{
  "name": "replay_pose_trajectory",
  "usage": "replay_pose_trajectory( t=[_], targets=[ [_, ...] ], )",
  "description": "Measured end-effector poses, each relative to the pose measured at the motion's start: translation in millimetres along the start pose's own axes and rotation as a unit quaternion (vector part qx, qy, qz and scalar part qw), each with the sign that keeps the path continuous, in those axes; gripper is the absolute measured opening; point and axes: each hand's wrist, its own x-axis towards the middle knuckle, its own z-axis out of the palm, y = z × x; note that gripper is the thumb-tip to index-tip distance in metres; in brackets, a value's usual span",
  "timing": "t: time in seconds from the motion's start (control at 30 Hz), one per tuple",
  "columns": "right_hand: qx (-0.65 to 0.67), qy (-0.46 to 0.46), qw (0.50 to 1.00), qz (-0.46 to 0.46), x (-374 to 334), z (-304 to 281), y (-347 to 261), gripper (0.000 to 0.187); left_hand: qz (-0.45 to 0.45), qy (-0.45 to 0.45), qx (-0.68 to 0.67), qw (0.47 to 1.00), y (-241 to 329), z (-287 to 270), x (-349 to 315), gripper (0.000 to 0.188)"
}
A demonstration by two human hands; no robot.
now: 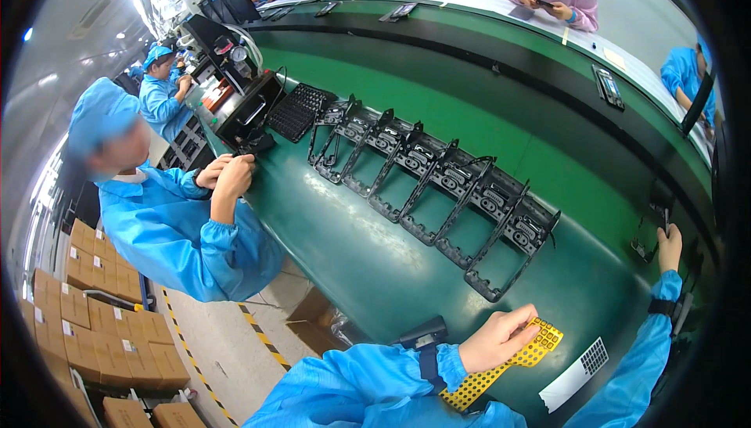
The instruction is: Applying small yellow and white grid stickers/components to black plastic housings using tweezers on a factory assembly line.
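My left hand (501,340) is closed at the near end of the table, fingertips and thumb on a yellow sheet of black adhesive pads (476,387). The sheet runs from under my fingers back toward my sleeve. Far to the right, my right hand (670,249) is raised with its fingers closed around a slim dark piece, too small and shadowed to name. A black part (644,249) lies beside that hand. Between my forearms rests a white sheet with a grid of black squares (575,373). A row of several black plastic frames (454,185) stretches diagonally across the green table.
A black tray of small cells (301,111) sits beyond the frames. At left a co-worker in blue (172,217) handles something small. Behind the green divider runs a belt carrying devices (609,88), with people in pink beyond. Cardboard boxes (109,311) stand on the floor.
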Motion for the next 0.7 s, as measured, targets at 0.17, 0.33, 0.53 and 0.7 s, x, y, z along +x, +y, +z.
replay_pose_trajectory(
  t=[0.17, 0.33, 0.53, 0.7],
  targets=[
    [0.247, -0.251, 0.916, 0.193, -111, -115, -239, 0.020, 0.029, -0.016, -0.025, 0.999, 4, -9, -9, 0.009],
    [0.297, -0.271, 0.906, 0.128, -221, -125, -291, 0.007, 0.076, -0.109, -0.025, 0.991, 35, -11, -19, 0.015],
    [0.237, -0.278, 0.925, 0.104, -276, -115, -302, 0.015, 0.071, -0.212, -0.019, 0.974, 39, 23, -18, 0.012],
    [0.393, -0.215, 0.858, 0.253, -268, -148, -285, 0.013, 0.117, -0.334, 0.147, 0.924, 33, 57, -13, 0.014]
  ],
)
